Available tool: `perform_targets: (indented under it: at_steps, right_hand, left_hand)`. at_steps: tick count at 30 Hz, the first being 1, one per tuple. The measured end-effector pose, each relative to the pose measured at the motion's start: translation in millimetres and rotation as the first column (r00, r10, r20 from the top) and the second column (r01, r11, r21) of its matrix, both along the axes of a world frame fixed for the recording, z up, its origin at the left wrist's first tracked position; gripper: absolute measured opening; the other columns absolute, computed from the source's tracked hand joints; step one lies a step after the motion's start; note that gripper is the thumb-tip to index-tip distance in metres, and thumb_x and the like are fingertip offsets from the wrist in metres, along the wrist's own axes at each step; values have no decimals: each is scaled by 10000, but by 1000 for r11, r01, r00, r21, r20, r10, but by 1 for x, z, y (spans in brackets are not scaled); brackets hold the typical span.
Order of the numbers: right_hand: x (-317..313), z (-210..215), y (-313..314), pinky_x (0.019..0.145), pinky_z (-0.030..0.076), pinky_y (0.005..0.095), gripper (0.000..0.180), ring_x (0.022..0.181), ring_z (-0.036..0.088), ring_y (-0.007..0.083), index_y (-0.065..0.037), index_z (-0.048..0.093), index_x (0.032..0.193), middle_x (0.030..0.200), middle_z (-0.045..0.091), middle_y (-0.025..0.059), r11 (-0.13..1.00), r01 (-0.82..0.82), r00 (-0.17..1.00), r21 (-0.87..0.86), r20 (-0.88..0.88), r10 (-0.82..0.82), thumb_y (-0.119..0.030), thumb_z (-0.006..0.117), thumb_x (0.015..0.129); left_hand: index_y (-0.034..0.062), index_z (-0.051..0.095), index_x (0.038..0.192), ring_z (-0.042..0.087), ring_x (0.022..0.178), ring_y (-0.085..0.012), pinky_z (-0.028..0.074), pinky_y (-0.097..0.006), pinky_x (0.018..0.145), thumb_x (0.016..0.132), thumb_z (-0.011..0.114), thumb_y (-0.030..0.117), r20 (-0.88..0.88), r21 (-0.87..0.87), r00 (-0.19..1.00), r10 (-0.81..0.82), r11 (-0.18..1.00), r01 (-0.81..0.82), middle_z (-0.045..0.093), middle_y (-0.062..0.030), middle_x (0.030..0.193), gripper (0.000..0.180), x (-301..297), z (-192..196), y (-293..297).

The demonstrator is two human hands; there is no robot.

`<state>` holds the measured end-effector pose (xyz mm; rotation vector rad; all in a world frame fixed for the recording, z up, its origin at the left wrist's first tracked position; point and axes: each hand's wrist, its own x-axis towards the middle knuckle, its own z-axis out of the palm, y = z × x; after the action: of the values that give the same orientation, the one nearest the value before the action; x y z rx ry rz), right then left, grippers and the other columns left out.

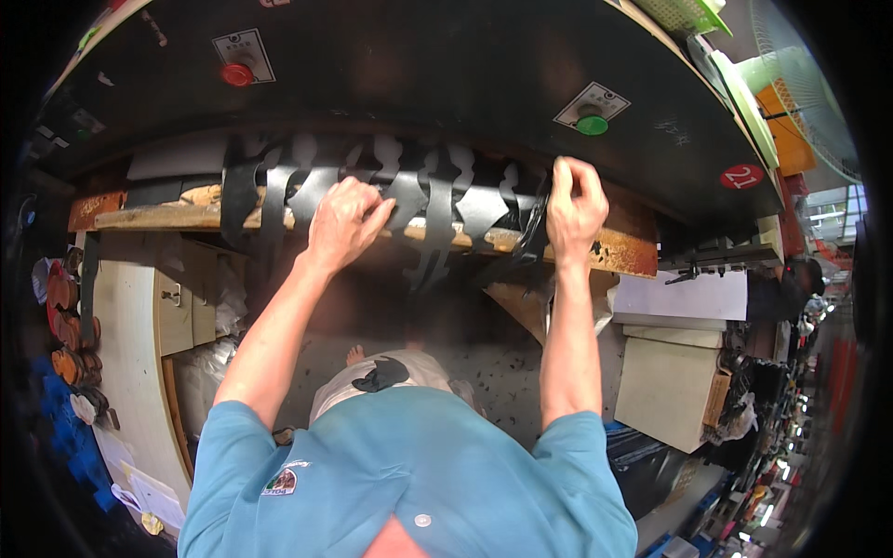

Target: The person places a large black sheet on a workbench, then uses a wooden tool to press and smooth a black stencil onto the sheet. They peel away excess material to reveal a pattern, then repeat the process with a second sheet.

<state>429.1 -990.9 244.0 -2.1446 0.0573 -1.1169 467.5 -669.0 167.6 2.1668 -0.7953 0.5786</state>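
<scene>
A thin black sheet (406,206) with curvy cut-outs stretches across the wooden board under the dark machine, and its strips hang over the front edge. On its left part rests my left hand (346,219), fingers curled and thumb against them, closed on the sheet. My right hand (577,206) is at the sheet's right end with its fingers bent into a pinch. A narrow dark strip runs beside that hand, but what lies between its fingertips is hidden. Shiny grey shapes show among the black strips.
The machine's dark front (419,74) carries a red button (236,74) and a green button (593,124). The wooden board's edge (158,217) runs below. A cabinet (126,325) stands left, a pale box (665,391) right. A fan (809,93) is at upper right. Dark scraps litter the floor.
</scene>
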Motion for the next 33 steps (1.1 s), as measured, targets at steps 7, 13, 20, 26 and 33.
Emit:
perform_targets:
  at_steps: [7,13,20,26,33]
  right_hand:
    - [-47,-88,6,929,453,427,87,997,624,254,-144,797,922,973,683,16,883,120,988,-453,-36,-153,-178,829,849]
    - [-48,-85,0,976,439,435,82,1059,619,237,-147,812,877,979,692,-23,893,19,993,-450,-95,-69,-207,849,835]
    - [-51,-90,5,938,473,429,119,1054,627,274,-80,782,883,1037,706,33,903,53,994,-426,-68,-90,-186,830,909]
    - [-52,-92,6,934,479,433,104,1032,623,295,-52,781,904,1034,700,64,908,20,995,-418,-81,-60,-151,804,926]
    - [-67,-69,19,923,501,442,93,995,624,301,-53,794,901,987,687,79,929,-68,947,-364,-318,-55,-125,753,942]
  left_hand:
    - [54,664,773,638,746,-275,510,-413,701,845,874,139,26,-3,999,34,999,-34,655,-69,735,238,1,6,-13]
    - [63,696,803,646,762,-271,516,-418,719,854,874,171,34,4,999,37,999,-37,670,-68,764,214,-2,8,-12]
    - [85,614,806,620,812,-278,482,-430,779,885,832,162,15,-9,998,65,998,-65,641,-46,775,244,-7,0,-14]
    - [80,583,797,608,802,-283,465,-434,769,854,843,137,1,-56,998,59,997,-59,634,-41,757,272,-5,0,-15]
    - [81,583,878,597,801,-302,431,-437,737,817,855,69,-60,-28,998,5,1000,-7,622,-64,814,280,-15,2,-10]
